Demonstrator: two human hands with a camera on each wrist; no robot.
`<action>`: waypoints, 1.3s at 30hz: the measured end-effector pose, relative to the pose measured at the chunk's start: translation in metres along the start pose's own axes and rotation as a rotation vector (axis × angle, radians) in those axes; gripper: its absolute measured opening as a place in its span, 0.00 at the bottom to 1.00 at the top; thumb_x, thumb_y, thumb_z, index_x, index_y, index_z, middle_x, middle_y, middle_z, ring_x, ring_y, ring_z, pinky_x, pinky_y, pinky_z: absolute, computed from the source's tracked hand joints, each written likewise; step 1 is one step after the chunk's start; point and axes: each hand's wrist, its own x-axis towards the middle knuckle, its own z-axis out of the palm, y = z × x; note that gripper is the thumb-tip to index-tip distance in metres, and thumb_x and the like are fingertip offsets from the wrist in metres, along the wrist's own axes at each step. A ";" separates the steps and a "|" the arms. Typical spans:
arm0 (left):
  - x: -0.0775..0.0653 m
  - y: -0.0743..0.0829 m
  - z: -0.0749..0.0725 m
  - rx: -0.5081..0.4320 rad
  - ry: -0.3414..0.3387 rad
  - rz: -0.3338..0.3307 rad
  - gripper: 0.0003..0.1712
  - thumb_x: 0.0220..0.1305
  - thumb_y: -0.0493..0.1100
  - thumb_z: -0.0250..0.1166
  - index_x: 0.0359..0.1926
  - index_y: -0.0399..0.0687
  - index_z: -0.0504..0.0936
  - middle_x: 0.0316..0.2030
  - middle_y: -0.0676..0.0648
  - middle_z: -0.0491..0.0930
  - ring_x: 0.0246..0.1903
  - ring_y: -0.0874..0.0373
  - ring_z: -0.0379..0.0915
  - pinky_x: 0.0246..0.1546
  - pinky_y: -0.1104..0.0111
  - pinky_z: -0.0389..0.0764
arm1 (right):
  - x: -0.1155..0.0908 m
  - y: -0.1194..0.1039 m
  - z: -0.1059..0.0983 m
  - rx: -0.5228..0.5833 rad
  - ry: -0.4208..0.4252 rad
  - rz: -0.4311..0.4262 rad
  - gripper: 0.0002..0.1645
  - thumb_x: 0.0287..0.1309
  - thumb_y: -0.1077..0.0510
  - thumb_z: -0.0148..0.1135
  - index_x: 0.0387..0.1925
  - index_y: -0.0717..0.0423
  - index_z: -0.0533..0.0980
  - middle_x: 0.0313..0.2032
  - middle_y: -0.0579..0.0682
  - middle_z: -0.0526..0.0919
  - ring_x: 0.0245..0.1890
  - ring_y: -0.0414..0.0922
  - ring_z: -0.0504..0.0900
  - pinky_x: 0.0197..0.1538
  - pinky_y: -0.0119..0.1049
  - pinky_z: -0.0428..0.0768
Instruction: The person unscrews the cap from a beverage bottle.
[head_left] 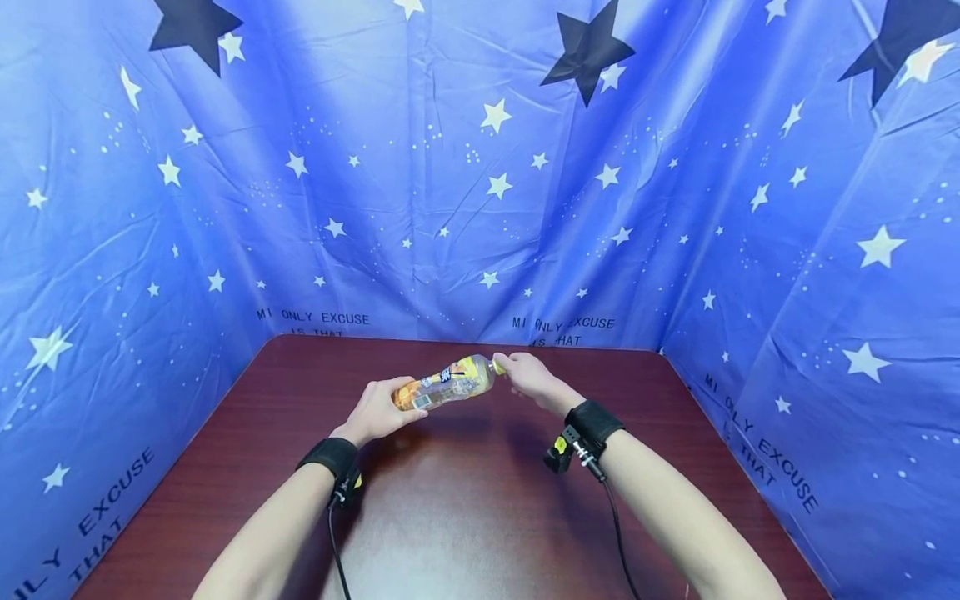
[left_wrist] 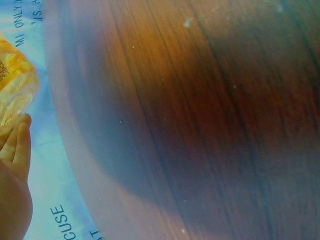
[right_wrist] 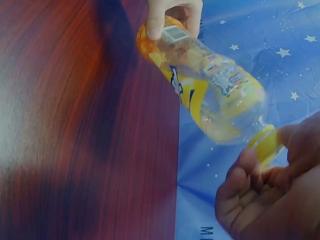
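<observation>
Head view: the plastic drink bottle (head_left: 450,383) is held aslant above the table (head_left: 465,500), the left hand (head_left: 381,408) gripping its half-past-eight base. Left wrist view: at nine o'clock, its thin wall probably dents if squeezed. Right wrist view: the right hand (right_wrist: 275,185) pinches the yellow cap (right_wrist: 266,145), likely the stiffest hold; the bottle looks light.

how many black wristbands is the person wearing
2: a left wristband behind the left hand, which grips the bottle, and a right wristband behind the right hand, which pinches the yellow cap.
</observation>
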 end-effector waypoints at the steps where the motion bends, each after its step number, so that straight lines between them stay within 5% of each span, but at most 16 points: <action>1: 0.000 0.000 0.000 -0.002 0.003 0.005 0.35 0.54 0.56 0.82 0.59 0.46 0.84 0.43 0.47 0.88 0.38 0.56 0.78 0.40 0.65 0.79 | 0.000 0.000 -0.001 -0.006 -0.011 -0.021 0.22 0.80 0.47 0.49 0.27 0.53 0.68 0.23 0.45 0.67 0.21 0.42 0.68 0.28 0.34 0.68; 8: -0.002 -0.003 0.002 -0.019 0.014 0.025 0.34 0.53 0.55 0.82 0.58 0.46 0.84 0.42 0.48 0.88 0.36 0.58 0.78 0.37 0.67 0.78 | -0.001 -0.002 -0.004 -0.073 -0.073 -0.127 0.16 0.80 0.51 0.49 0.37 0.58 0.67 0.29 0.48 0.69 0.24 0.45 0.72 0.31 0.35 0.73; 27: -0.005 -0.011 0.003 -0.045 0.005 0.019 0.35 0.53 0.53 0.83 0.59 0.45 0.84 0.43 0.47 0.88 0.37 0.58 0.78 0.39 0.66 0.78 | -0.004 0.001 -0.001 -0.114 -0.089 -0.134 0.11 0.75 0.58 0.57 0.48 0.64 0.72 0.31 0.51 0.77 0.24 0.46 0.79 0.29 0.36 0.77; 34: -0.006 -0.013 0.006 -0.066 0.012 0.024 0.33 0.53 0.53 0.83 0.58 0.46 0.84 0.42 0.47 0.88 0.37 0.58 0.78 0.39 0.66 0.78 | -0.006 0.004 0.002 -0.060 -0.082 -0.098 0.33 0.70 0.60 0.65 0.68 0.68 0.64 0.52 0.65 0.83 0.29 0.46 0.83 0.34 0.39 0.82; 39: -0.006 -0.013 0.007 -0.072 0.020 0.022 0.33 0.53 0.53 0.83 0.58 0.47 0.84 0.42 0.47 0.88 0.36 0.58 0.78 0.39 0.65 0.78 | -0.009 0.003 0.002 -0.183 0.034 -0.041 0.40 0.69 0.40 0.64 0.66 0.67 0.67 0.51 0.62 0.85 0.31 0.48 0.87 0.37 0.39 0.82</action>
